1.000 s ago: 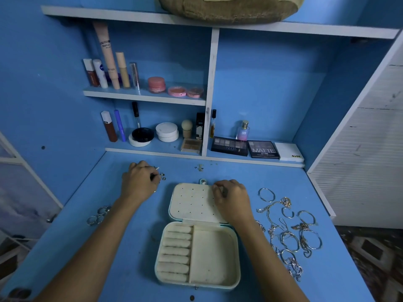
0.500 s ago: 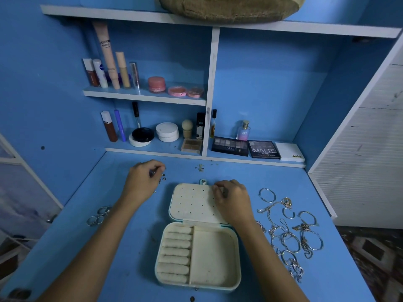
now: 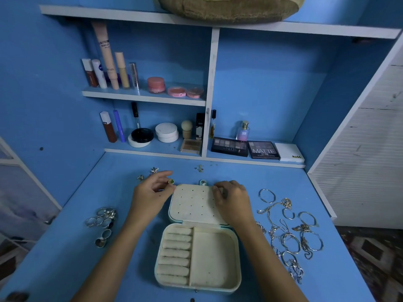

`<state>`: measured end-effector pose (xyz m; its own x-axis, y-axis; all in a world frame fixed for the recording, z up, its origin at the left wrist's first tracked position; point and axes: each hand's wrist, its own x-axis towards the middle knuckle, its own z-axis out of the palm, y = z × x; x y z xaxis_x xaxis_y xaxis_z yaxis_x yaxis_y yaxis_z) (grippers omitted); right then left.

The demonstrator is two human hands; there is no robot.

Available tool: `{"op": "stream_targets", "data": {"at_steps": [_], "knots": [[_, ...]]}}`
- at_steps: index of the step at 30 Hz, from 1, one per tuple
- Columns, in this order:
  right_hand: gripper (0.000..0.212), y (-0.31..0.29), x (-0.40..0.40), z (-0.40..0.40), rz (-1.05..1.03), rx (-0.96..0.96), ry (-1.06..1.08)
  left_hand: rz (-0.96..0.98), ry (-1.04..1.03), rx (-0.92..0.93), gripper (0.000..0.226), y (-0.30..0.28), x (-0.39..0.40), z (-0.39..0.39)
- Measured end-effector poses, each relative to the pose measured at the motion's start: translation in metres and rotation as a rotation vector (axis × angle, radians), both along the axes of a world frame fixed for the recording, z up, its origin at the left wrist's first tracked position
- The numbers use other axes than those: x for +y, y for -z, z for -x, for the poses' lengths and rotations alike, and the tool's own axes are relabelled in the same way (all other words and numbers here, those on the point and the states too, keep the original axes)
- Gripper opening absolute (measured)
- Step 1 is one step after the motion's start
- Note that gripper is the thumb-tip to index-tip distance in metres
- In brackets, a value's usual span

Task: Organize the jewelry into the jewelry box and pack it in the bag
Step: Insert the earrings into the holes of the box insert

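Note:
A cream jewelry box [image 3: 213, 258] lies open on the blue desk, its perforated lid [image 3: 192, 203] flat behind the tray with ring rolls. My left hand [image 3: 150, 192] pinches a small earring [image 3: 171, 181] at the lid's left top corner. My right hand [image 3: 233, 199] rests curled on the lid's right top corner, pinching something small I cannot make out. Several rings [image 3: 102, 223] lie to the left. Bracelets and chains [image 3: 287, 236] are spread to the right. A brown woven bag [image 3: 226, 7] sits on the top shelf.
Small earrings [image 3: 152, 171] and another [image 3: 199, 168] lie behind the box. Cosmetics tubes and jars [image 3: 122, 75] fill the shelves, and eyeshadow palettes [image 3: 246, 149] line the low shelf. A white slatted panel [image 3: 366, 160] stands on the right.
My left hand has lifted an earring from the desk at the back left and carried it right to the lid's corner. My right hand has stayed on the lid.

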<state>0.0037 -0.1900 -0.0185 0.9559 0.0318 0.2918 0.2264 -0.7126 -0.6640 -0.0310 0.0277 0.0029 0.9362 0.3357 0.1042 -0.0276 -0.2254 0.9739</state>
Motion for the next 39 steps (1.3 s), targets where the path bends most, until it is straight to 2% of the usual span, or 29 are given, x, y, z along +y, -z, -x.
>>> {"op": "stream_targets", "data": {"at_steps": [4,8,27,31,39], "knots": [[0.016,0.001,0.000,-0.001,0.001,0.011,0.003,0.154,-0.027,-0.008,0.025,0.011,-0.003,0.007],[0.016,0.001,0.000,-0.002,-0.002,0.004,0.005,0.217,-0.046,-0.006,0.018,0.012,-0.003,0.008],[0.017,0.003,0.000,-0.002,0.015,0.001,0.000,0.025,0.046,-0.016,0.025,0.013,-0.005,0.011],[0.016,0.003,0.002,-0.001,0.015,-0.004,-0.003,-0.034,0.056,0.023,0.019,0.014,-0.005,0.010],[0.016,0.002,0.002,0.003,0.003,-0.026,0.011,-0.007,0.037,0.002,0.016,0.011,-0.008,0.011]]}}
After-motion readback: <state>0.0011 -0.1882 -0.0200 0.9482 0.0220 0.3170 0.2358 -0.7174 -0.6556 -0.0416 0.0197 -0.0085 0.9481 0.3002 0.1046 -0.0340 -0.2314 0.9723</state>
